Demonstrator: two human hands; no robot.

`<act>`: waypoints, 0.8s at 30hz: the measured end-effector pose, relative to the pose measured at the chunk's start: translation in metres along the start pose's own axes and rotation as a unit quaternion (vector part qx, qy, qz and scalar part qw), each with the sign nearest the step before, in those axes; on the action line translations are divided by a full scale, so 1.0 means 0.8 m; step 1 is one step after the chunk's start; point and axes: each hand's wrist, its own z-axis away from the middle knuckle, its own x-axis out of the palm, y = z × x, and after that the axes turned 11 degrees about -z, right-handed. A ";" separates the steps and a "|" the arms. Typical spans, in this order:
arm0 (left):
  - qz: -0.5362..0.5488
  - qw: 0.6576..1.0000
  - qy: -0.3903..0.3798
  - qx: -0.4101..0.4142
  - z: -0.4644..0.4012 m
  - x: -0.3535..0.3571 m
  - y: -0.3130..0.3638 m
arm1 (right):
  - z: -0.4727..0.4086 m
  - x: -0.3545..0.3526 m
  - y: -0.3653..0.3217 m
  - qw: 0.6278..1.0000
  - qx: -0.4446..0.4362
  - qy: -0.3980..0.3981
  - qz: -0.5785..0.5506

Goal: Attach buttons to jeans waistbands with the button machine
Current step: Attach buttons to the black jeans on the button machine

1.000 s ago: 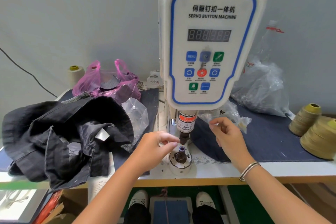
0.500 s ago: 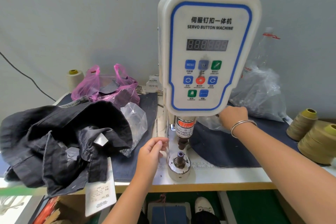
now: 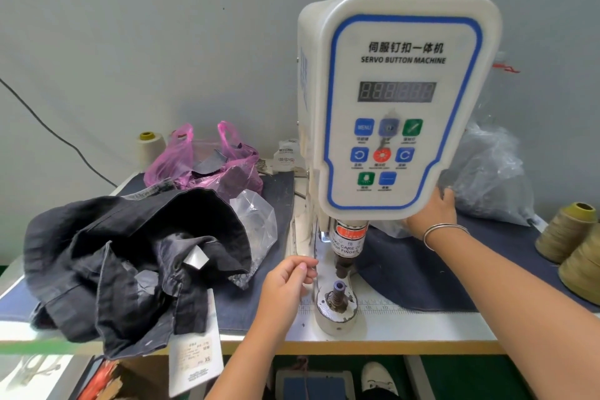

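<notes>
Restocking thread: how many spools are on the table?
3: one cream spool at the back left by the pink bag, two olive spools at right; others may be hidden.

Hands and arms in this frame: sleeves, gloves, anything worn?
Both forearms are bare: no sleeves and no gloves in view. The right hand has a thin silver-coloured bangle at the wrist. The left hand shows nothing worn: no ring, watch or band visible.

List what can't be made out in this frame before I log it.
- Right hand, head view: fingers hidden behind the button machine; contents unknown.
- Left hand: whether it pinches anything is too small to tell.
- Display: digits blurred.
- Foot pedal: cut off by the bottom edge.
</notes>
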 end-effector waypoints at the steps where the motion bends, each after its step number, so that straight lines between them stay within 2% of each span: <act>1: 0.005 1.000 0.000 -0.001 0.000 -0.001 0.000 | -0.003 0.001 -0.001 0.999 0.014 -0.017 -0.023; 9: 0.010 1.000 -0.005 -0.008 -0.004 -0.003 0.001 | 0.001 0.003 -0.012 0.996 0.065 0.014 -0.052; 16: 0.012 1.000 -0.005 -0.008 -0.004 -0.003 0.003 | 0.009 0.011 -0.006 0.995 0.063 0.033 -0.066; 20: 0.026 1.000 -0.005 -0.009 -0.002 -0.002 0.003 | 0.007 0.016 -0.007 0.991 0.061 0.004 -0.115; 24: 0.021 1.000 -0.005 -0.007 -0.002 -0.003 0.003 | 0.010 0.020 0.004 0.979 0.053 0.034 -0.193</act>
